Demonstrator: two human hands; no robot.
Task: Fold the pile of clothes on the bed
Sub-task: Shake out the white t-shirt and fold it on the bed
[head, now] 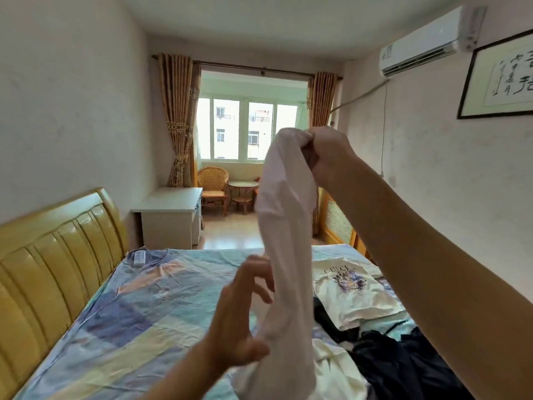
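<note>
White garment (284, 226) hanging bunched, clothes pile (383, 350) on bed (129, 313)

Hanging as thin, matt white cloth garment (285, 226); gleaming as glossy padded headboard (57, 255) (leather-like, wood-framed); lying as soft printed cotton-like bedsheet (138, 307), faintly creased.

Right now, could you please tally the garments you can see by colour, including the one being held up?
White or cream: 3, namely the white garment held up by the right hand, the printed T-shirt on the bed, and a cream garment below it.
Dark navy or black: 1 heap; separate pieces cannot be told apart.
Total: 4 at least.
</note>
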